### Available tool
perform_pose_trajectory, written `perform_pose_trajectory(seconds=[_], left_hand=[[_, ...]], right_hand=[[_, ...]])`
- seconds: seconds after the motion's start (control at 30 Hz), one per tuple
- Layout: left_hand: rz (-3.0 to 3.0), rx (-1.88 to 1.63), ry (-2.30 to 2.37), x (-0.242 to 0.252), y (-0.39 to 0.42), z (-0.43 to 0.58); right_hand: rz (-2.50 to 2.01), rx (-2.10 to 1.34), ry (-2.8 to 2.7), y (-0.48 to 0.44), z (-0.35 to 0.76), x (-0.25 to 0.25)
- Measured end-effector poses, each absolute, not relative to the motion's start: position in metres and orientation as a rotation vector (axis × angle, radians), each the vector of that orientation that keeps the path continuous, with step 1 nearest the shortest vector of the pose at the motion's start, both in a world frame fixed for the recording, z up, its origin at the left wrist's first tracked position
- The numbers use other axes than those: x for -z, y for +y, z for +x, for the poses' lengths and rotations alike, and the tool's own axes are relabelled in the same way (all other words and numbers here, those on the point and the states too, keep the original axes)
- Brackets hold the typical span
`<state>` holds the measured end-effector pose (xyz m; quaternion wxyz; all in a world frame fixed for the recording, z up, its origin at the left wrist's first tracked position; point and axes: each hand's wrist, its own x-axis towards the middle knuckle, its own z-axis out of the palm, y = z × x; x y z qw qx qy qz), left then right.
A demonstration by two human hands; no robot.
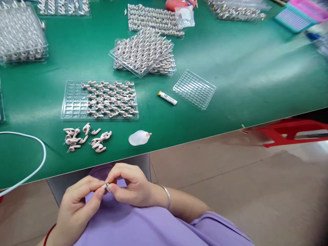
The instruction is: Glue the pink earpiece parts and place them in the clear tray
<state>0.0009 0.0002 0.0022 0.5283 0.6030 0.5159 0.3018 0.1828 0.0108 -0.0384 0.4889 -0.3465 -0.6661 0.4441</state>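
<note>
Pinch on small pale part, over the lap.
Both left hand and right hand close fingertips on it, short of the table; a slip could drop it to the floor, away from loose parts and tray beyond.

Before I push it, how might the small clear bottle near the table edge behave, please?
The bottle lies on its rounded side, so it would probably roll. It looks like thin plastic, likely light. The table edge is close, so it may drop.
</note>
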Motion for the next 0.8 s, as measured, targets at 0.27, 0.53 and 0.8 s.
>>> perform_pose_trajectory(seconds=[0.27, 0.53, 0.8], left_hand=[[1.291, -0.615, 1.277, 0.002, 0.000, 0.000], [0.901, -0.500, 1.242, 0.005, 0.001, -0.002], [0.920, -0.640, 1.216, 0.015, -0.003, -0.008]], right_hand=[[-0.872, -0.981, -1.716, 0.013, 0.184, 0.038], [-0.887, -1.171, -1.572, 0.014, 0.184, 0.037], [-0.871, -1.034, -1.596, 0.016, 0.187, 0.036]])
